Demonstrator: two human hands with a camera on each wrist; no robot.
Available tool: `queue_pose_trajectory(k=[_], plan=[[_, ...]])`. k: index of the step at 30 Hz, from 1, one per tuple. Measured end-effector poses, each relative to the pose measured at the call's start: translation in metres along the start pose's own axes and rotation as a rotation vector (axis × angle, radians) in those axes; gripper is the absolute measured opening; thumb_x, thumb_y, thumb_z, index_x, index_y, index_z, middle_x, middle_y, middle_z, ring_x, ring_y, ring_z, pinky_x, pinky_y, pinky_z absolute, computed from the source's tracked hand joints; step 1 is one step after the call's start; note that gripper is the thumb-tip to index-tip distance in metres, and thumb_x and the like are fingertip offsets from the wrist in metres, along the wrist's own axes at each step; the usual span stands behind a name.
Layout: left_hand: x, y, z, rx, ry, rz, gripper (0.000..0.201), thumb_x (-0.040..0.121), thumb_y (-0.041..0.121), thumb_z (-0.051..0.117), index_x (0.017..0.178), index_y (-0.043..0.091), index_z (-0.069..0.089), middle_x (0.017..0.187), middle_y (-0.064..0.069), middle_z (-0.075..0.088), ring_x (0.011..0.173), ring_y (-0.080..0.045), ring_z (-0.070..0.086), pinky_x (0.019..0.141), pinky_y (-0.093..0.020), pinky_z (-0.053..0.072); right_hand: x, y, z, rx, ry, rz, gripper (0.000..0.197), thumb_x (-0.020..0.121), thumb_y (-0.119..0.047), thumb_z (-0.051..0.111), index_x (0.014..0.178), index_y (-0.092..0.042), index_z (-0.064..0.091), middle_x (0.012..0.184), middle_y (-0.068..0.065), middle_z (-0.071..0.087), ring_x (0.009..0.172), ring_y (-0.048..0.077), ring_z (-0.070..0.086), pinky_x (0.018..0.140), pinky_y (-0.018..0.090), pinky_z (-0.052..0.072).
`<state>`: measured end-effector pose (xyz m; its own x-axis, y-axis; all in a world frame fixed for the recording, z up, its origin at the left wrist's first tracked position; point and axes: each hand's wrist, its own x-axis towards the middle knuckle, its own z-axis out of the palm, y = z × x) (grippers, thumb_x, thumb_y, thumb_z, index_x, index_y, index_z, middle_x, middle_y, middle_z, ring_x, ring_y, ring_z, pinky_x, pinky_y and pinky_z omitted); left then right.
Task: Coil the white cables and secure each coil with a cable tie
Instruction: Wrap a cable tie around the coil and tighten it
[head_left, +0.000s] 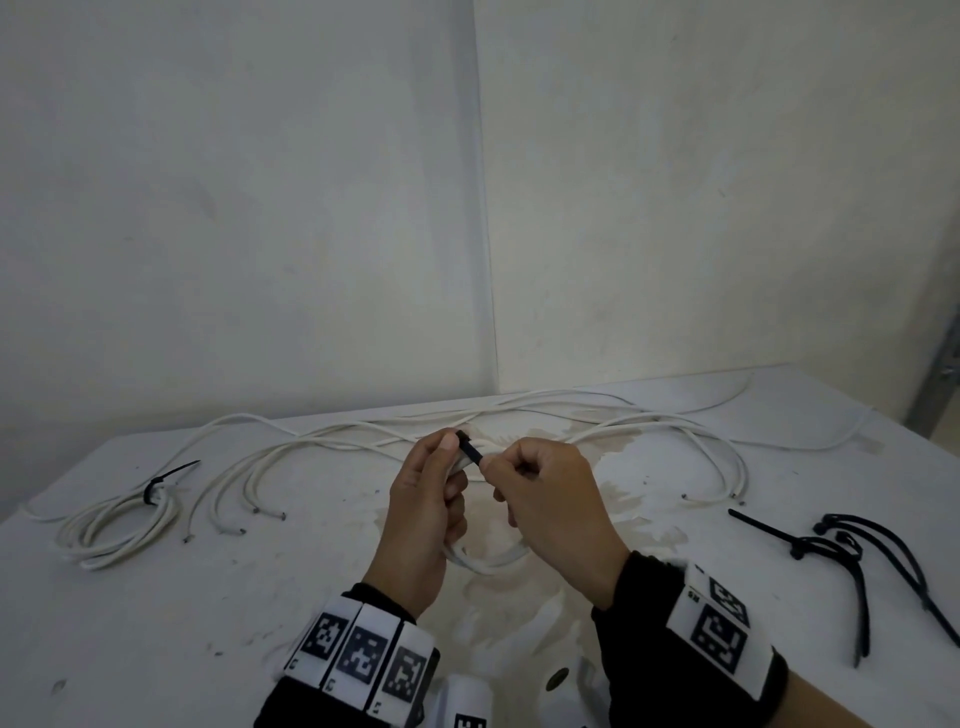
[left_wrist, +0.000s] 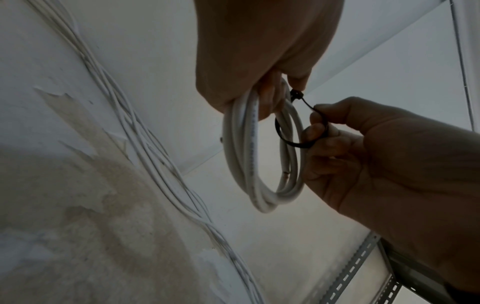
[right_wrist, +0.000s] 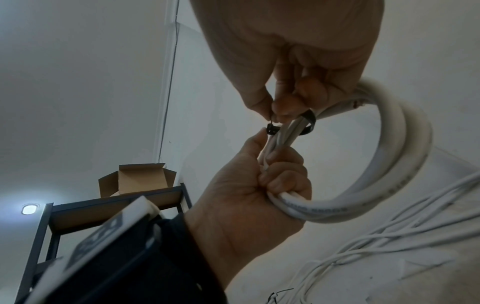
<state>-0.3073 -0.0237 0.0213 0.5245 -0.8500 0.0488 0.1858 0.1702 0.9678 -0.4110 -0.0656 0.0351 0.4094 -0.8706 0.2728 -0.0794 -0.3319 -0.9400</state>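
Note:
Above the middle of the table, my left hand (head_left: 441, 467) grips a small coil of white cable (head_left: 488, 564), its thumb beside the head of a black cable tie (head_left: 470, 451). My right hand (head_left: 498, 467) pinches the tie's tail. In the left wrist view the cable tie (left_wrist: 285, 140) forms a loose loop around one side of the coil (left_wrist: 249, 156), and the right hand (left_wrist: 319, 123) holds its strap. In the right wrist view the tie (right_wrist: 309, 123) wraps the coil's strands (right_wrist: 389, 164) just above my left hand (right_wrist: 262, 185).
A finished coil (head_left: 119, 525) with a black tie lies at the left. Several loose white cables (head_left: 519, 415) run along the back of the table (head_left: 260, 597). Spare black ties (head_left: 841, 551) lie at the right. A wall stands close behind, and a shelf with a cardboard box (right_wrist: 137, 179) is nearby.

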Motion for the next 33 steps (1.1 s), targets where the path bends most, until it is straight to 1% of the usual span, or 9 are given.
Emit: queue_pose_trajectory(k=[8,13,18,21,23,25,28,30,33], plan=[[0.0,0.004,0.0,-0.019,-0.018,0.014,0.021,0.097,0.027,0.041,0.094,0.018,0.059,0.052,0.006,0.034,0.039,-0.004,0.023,0.037,-0.016,0.021,0.0,-0.003,0.004,-0.003,0.02,-0.032,0.03,0.085,-0.018,0.06,0.055,-0.019,0.054,0.052,-0.007,0.052,0.045,0.004,0.045,0.053,0.02,0.04],[0.0,0.002,0.002,0.016,-0.015,0.03,0.016,0.094,0.025,0.046,0.093,0.019,0.061,0.055,0.006,0.035,0.04,-0.004,0.025,0.039,-0.016,0.023,0.003,-0.002,0.01,-0.019,0.067,-0.077,0.025,0.087,-0.022,0.059,0.068,-0.006,0.062,0.058,0.0,0.057,0.051,0.01,0.048,0.058,0.03,0.045],[-0.001,0.002,0.002,0.026,-0.012,0.036,0.018,0.094,0.026,0.046,0.094,0.017,0.062,0.052,0.007,0.035,0.041,-0.005,0.024,0.04,-0.017,0.022,0.005,-0.001,0.012,-0.057,0.081,-0.154,0.02,0.088,-0.023,0.06,0.077,-0.007,0.068,0.06,-0.008,0.059,0.049,0.006,0.05,0.057,0.021,0.043],[0.0,0.009,-0.001,0.031,0.004,0.052,0.018,0.094,0.025,0.046,0.093,0.017,0.062,0.049,0.01,0.034,0.039,-0.004,0.024,0.039,-0.016,0.023,0.002,0.0,0.011,-0.093,0.109,-0.252,0.014,0.085,-0.02,0.064,0.077,-0.011,0.07,0.062,-0.013,0.06,0.054,0.0,0.054,0.057,0.011,0.04],[0.001,0.013,-0.005,0.006,0.025,0.061,0.018,0.094,0.024,0.046,0.09,0.018,0.062,0.047,0.011,0.032,0.037,-0.003,0.022,0.037,-0.015,0.022,-0.001,0.003,0.006,-0.134,0.184,-0.35,0.009,0.082,-0.019,0.068,0.076,-0.012,0.068,0.068,-0.011,0.06,0.059,0.0,0.053,0.057,0.01,0.038],[0.001,0.014,-0.009,0.005,0.029,0.055,0.019,0.094,0.023,0.046,0.087,0.019,0.063,0.047,0.012,0.03,0.037,-0.003,0.02,0.036,-0.014,0.02,0.004,0.004,-0.002,-0.151,0.225,-0.367,0.008,0.081,-0.024,0.068,0.081,-0.015,0.066,0.076,-0.009,0.058,0.063,0.002,0.052,0.058,0.009,0.038],[-0.005,0.014,-0.009,0.052,-0.025,0.025,0.02,0.095,0.022,0.045,0.09,0.019,0.064,0.048,0.011,0.028,0.039,-0.004,0.018,0.037,-0.016,0.017,0.019,-0.001,-0.01,-0.149,0.047,-0.253,0.003,0.087,-0.027,0.061,0.088,-0.025,0.063,0.088,-0.008,0.057,0.066,-0.002,0.049,0.062,0.01,0.037],[-0.008,0.012,-0.005,0.083,-0.071,0.016,0.02,0.095,0.022,0.046,0.093,0.018,0.066,0.048,0.01,0.028,0.04,-0.005,0.018,0.039,-0.017,0.016,0.024,-0.005,-0.01,-0.114,-0.109,-0.222,0.009,0.089,-0.026,0.058,0.082,-0.027,0.064,0.086,-0.007,0.058,0.067,0.0,0.048,0.062,0.011,0.038],[-0.011,0.012,-0.005,0.139,-0.089,0.005,0.019,0.093,0.022,0.049,0.098,0.019,0.067,0.045,0.013,0.032,0.039,-0.004,0.021,0.04,-0.017,0.019,0.027,-0.009,-0.012,-0.071,-0.176,-0.21,0.016,0.088,-0.02,0.06,0.074,-0.026,0.064,0.081,-0.007,0.055,0.064,0.003,0.048,0.061,0.011,0.038]])
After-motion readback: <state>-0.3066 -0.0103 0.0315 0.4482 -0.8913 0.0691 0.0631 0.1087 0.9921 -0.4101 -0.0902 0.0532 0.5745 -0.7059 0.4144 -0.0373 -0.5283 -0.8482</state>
